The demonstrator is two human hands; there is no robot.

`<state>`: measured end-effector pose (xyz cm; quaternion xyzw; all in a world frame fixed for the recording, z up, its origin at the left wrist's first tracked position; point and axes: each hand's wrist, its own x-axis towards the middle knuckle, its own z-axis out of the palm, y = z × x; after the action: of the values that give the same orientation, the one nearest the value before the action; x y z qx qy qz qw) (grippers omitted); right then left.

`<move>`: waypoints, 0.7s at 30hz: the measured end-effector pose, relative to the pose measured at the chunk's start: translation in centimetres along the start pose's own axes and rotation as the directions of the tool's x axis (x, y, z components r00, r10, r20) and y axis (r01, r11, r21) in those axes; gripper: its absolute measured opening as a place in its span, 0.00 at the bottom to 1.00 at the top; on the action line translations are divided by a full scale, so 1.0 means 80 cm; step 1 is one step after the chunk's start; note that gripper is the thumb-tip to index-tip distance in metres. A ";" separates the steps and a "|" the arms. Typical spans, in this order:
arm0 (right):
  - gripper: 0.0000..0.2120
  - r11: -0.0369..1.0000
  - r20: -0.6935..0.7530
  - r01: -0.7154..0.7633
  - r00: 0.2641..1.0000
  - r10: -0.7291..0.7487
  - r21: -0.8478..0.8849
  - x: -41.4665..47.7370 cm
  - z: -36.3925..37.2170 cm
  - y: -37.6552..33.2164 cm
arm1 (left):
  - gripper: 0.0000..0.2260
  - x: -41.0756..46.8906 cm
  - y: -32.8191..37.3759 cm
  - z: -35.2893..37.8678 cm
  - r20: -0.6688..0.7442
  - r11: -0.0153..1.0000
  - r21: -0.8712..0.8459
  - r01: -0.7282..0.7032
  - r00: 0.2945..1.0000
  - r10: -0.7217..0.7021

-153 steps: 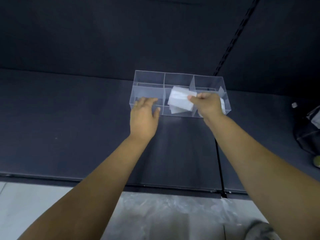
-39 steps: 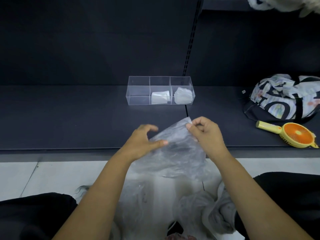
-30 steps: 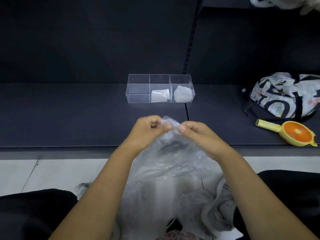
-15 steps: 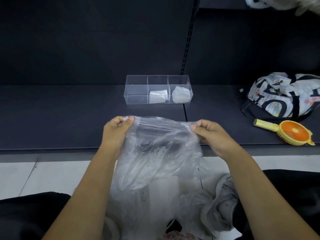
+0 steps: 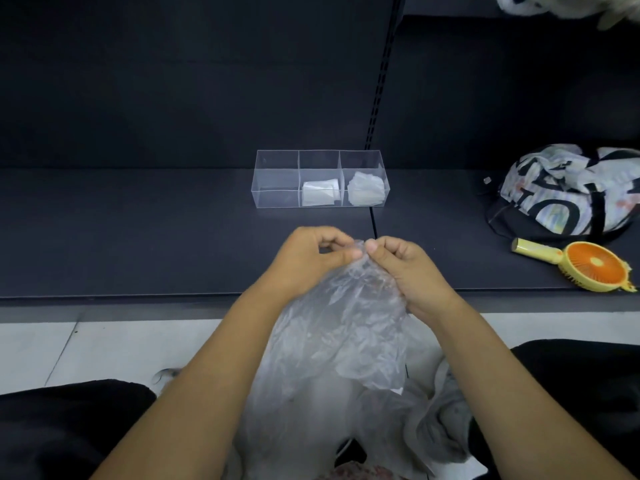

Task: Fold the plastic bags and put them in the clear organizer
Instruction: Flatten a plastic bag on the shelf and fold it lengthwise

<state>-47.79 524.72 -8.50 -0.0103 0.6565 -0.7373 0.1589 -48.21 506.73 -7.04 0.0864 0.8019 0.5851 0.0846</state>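
My left hand (image 5: 308, 258) and right hand (image 5: 405, 268), apart before, now meet, both pinching the top of the plastic bag (image 5: 339, 327) over the shelf (image 5: 138, 237) front edge; the bag hangs lengthwise toward me.

The organizer (image 5: 276, 178) sits on the shelf (image 5: 138, 233). A folded bag (image 5: 319, 192) lies in its middle compartment and a second folded bag (image 5: 366, 188) in its right one. In front of the organizer, the left hand (image 5: 308, 261) and right hand (image 5: 405, 268) meet, pinching a plastic bag (image 5: 346, 323). Well right of the organizer lies a cloth bag (image 5: 568, 192), with a handheld fan (image 5: 588, 265) nearer than it.
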 end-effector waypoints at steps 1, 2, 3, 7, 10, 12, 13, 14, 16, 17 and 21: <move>0.12 1.000 0.010 -0.013 1.000 0.012 0.010 -0.001 0.000 0.002 | 0.06 0.000 -0.002 0.001 -0.028 0.998 -0.051 0.022 0.999 -0.023; 0.13 0.999 0.006 -0.034 0.999 0.034 0.004 -0.001 0.000 0.004 | 0.05 0.001 -0.005 0.000 -0.060 0.993 -0.107 0.051 0.996 -0.058; 0.14 0.998 -0.015 -0.060 0.998 0.060 -0.025 -0.001 -0.003 0.007 | 0.05 0.003 -0.009 -0.002 -0.096 0.983 -0.167 0.082 0.990 -0.099; 0.13 0.994 -0.143 -0.099 0.985 0.092 -0.040 0.003 -0.022 0.018 | 0.07 0.013 -0.030 -0.016 -0.344 0.948 -0.261 0.184 0.899 -0.270; 0.29 0.993 0.016 -0.087 0.996 0.086 0.078 0.006 -0.049 0.022 | 0.08 0.019 -0.051 -0.032 -0.485 0.927 -0.284 0.244 0.798 -0.359; 0.30 0.997 0.186 -0.067 0.981 0.060 0.035 0.008 -0.060 0.022 | 0.09 0.026 -0.064 -0.039 -0.532 0.912 -0.300 0.278 0.745 -0.402; 0.30 0.998 0.249 -0.061 0.967 0.063 -0.014 0.011 -0.060 0.023 | 0.09 0.030 -0.071 -0.042 -0.541 0.902 -0.318 0.293 0.725 -0.426; 0.31 0.995 0.301 -0.064 0.950 0.082 -0.070 0.014 -0.057 0.024 | 0.08 0.035 -0.077 -0.044 -0.545 0.891 -0.338 0.302 0.709 -0.447; 0.32 0.979 0.366 -0.091 0.918 0.154 -0.184 0.025 -0.042 0.034 | 0.08 0.044 -0.092 -0.047 -0.552 0.873 -0.371 0.316 0.681 -0.481; 0.29 0.964 0.347 -0.099 0.920 0.183 -0.245 0.033 -0.031 0.044 | 0.08 0.049 -0.100 -0.048 -0.553 0.865 -0.386 0.321 0.670 -0.496; 0.10 0.891 0.120 -0.143 0.970 0.213 -0.431 0.069 -0.004 0.096 | 0.10 0.070 -0.133 -0.057 -0.557 0.837 -0.421 0.348 0.629 -0.542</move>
<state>-51.43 522.97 -17.08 -0.0442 0.7822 -0.5581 0.2734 -55.16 500.67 -15.98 -0.3401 0.6859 0.6416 -0.0481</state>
